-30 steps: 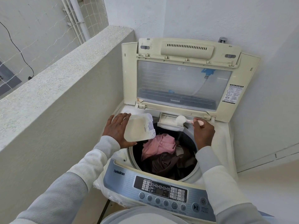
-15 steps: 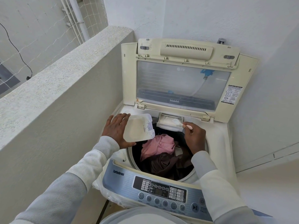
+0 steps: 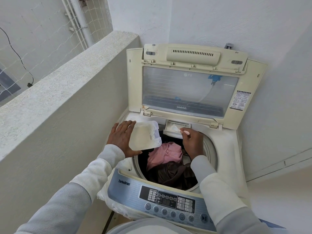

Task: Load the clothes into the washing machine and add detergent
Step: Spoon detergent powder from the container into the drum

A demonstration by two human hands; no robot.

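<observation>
A top-loading washing machine [image 3: 224, 149] stands with its lid [image 3: 189, 88] raised against the wall. Pink and dark brown clothes [image 3: 170, 162] lie in the drum. My left hand [image 3: 120, 139] holds a translucent tub of white detergent powder [image 3: 145, 135], tilted, over the drum's left rim. My right hand [image 3: 192, 142] pinches the pink handle of a small white scoop [image 3: 176, 128]. The scoop's bowl is tipped into the pulled-out detergent drawer [image 3: 177, 125] at the back of the drum opening.
A waist-high rendered wall [image 3: 67, 92] runs close along the machine's left side. White walls [image 3: 278, 48] close off the back and right. The control panel [image 3: 167, 200] sits at the machine's near edge, just in front of my body.
My right hand moved left and turned the scoop over, from level and heaped with powder above the drawer to tipped into the drawer. My left hand and the tub stayed put.
</observation>
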